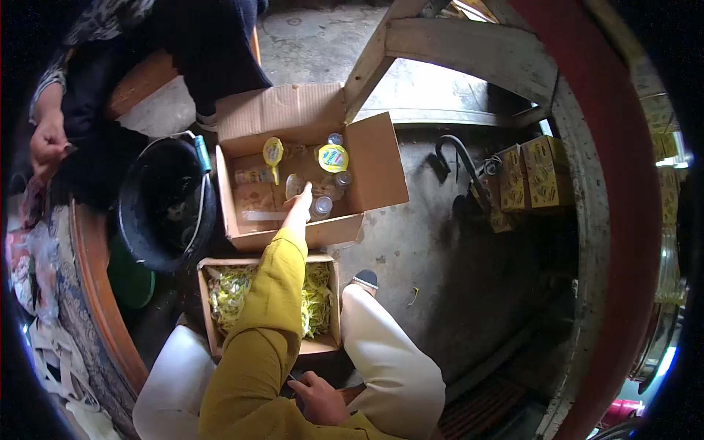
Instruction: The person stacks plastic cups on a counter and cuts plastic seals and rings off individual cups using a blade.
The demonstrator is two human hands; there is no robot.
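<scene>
My left hand [299, 204] reaches into an open cardboard box [293, 121], thumb and fingers apart beside a clear plastic container [295, 183]. Around it lie more clear containers, one with a pale round lid [323, 206]. A yellow round label [333, 158] and a yellow lollipop-shaped piece [273, 152] are also inside. Near my lap my right hand [321, 400] is closed, with a thin dark item at its fingers that I cannot make out. Beneath my left arm is a smaller carton [335, 308] filled with yellow-green shredded strips [316, 301].
A black bucket [136, 246] with a wire handle stands left of the boxes. Another person's hand [50, 143] shows at upper left. Printed yellow cartons [543, 172] and a curved dark metal bar [466, 161] are to the right, near a wooden frame [469, 44].
</scene>
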